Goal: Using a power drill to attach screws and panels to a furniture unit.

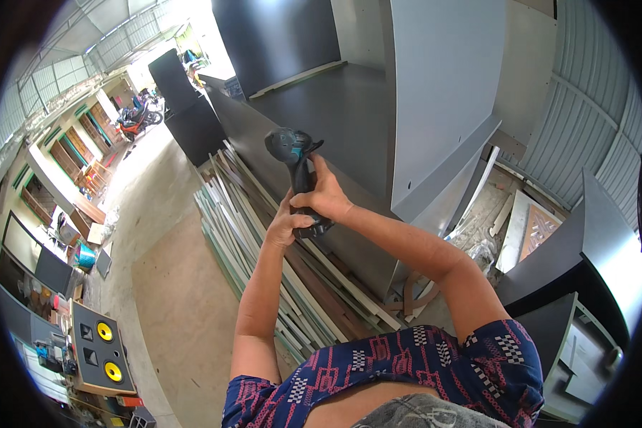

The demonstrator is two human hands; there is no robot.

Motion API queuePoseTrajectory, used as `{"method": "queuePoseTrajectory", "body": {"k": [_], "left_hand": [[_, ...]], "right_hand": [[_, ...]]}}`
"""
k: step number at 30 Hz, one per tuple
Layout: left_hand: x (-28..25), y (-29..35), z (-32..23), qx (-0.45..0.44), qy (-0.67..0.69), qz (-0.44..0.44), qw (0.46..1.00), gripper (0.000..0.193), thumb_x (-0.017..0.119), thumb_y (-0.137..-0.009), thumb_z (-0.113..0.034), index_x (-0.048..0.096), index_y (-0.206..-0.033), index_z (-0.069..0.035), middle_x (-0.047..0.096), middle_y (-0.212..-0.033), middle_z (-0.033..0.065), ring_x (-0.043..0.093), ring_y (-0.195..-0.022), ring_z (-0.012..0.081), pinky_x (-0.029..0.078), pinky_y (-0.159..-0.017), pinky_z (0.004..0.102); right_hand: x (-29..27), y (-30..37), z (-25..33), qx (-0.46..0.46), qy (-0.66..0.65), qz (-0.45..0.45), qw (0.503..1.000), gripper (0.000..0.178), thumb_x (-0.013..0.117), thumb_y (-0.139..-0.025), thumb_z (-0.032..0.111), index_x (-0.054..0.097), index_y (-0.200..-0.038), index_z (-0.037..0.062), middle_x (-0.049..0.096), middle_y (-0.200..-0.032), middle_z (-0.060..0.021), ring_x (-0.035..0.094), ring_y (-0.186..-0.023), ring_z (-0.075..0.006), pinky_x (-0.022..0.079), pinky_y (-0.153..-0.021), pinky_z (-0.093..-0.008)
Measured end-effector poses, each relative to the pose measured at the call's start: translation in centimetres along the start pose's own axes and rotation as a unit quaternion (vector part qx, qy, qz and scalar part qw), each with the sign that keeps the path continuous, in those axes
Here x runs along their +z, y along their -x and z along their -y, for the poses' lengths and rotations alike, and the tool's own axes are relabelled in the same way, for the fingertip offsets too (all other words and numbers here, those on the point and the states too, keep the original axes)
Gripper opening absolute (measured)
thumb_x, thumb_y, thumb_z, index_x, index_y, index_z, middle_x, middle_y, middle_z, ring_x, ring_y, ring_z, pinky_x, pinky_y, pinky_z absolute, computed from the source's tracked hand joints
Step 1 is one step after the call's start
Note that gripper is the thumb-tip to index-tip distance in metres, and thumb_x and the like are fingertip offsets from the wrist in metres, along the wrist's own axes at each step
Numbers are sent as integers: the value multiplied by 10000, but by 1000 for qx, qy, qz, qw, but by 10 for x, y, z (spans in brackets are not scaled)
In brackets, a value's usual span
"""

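Fingers of the R hand (328,194) are closed on the grip of the dark cordless drill (289,146); the L hand (284,230) clamps its base, thumb on it, other fingers partly hidden. The drill is in front of the low long side of the grey cabinet (321,103). Prob. two hands share the weight, b/c the base looks bulky. Long strips (228,214) lie lengthwise along the cabinet's foot, maybe so they don't spread; they do take the standing room there. Next to them, further from the cabinet, is a flat brown sheet (171,285). Right of the cabinet: a patterned panel (538,232), leaning or lying, can't tell. Well apart, left of the cabinet: a speaker box w/ yellow cones (84,357) and, farther back, a motorcycle (139,123).
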State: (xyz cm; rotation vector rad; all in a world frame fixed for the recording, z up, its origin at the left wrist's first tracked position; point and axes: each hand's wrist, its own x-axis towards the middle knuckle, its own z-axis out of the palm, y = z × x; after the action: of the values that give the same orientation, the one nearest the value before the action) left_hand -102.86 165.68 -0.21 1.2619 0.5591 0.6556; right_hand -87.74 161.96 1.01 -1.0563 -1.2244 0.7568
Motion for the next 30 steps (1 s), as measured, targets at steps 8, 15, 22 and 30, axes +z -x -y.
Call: {"method": "queuePoseTrajectory", "body": {"k": [8,15,22,30], "left_hand": [[-30,-35,-7,18,19,-30,999,881,685,-585,-18,374,-1409,-27,599,-1141,109,651,-1011,232,563,-894,344],[-37,-53,15,27,33,-54,998,818,693,-629,-17,393,-1390,-8,593,-1135,111,647,-980,204,575,-822,317],[22,-64,40,21,-12,-92,995,841,750,-626,-52,387,-1382,13,596,-1114,123,638,-968,206,550,-845,316],[103,-43,48,112,-25,-46,992,1062,827,-592,-97,242,-1463,65,576,-1213,161,577,-1119,230,482,-953,344]], "right_hand": [[14,-52,-26,14,-22,16,1000,996,760,-574,161,289,-1436,-6,605,-992,-185,621,-897,-300,494,-850,-374],[5,-67,-54,7,-2,41,999,967,752,-587,142,294,-1426,-2,600,-984,-189,625,-897,-304,504,-820,-388],[-53,-41,-54,69,-30,44,996,973,756,-593,93,275,-1435,23,611,-1001,-208,644,-889,-315,528,-787,-388],[-110,5,-8,107,-127,96,981,824,687,-614,-33,348,-1362,25,589,-992,-140,629,-839,-263,534,-753,-386]]}}
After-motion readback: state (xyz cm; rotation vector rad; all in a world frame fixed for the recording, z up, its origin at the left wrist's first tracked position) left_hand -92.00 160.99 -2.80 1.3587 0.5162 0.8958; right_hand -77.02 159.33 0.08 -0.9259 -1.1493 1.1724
